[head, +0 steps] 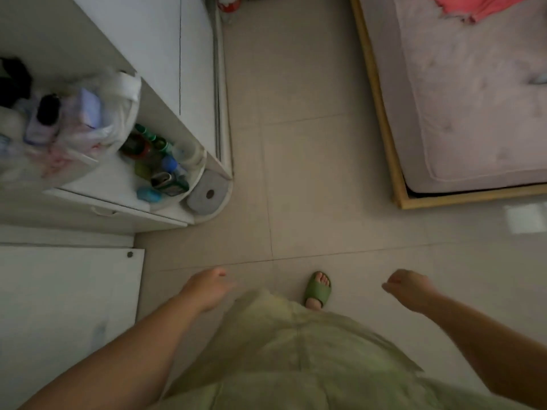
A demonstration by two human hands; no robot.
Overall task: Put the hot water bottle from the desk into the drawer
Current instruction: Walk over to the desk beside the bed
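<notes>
My left hand (207, 287) hangs low over the tiled floor, blurred, fingers loosely apart and holding nothing. My right hand (407, 287) is out to the right at the same height, fingers curled in, with nothing visible in it. The white desk (97, 184) stands at the left, cluttered with bags and bottles. A closed drawer front with a small handle (103, 211) shows under its edge. I cannot pick out a hot water bottle among the clutter.
A white plastic bag (88, 128) and several small bottles (159, 167) crowd the desk's corner. A toilet roll (208, 193) sits on a rounded shelf. A white panel (68, 291) is at lower left. A bed (473, 113) with a wooden frame stands right.
</notes>
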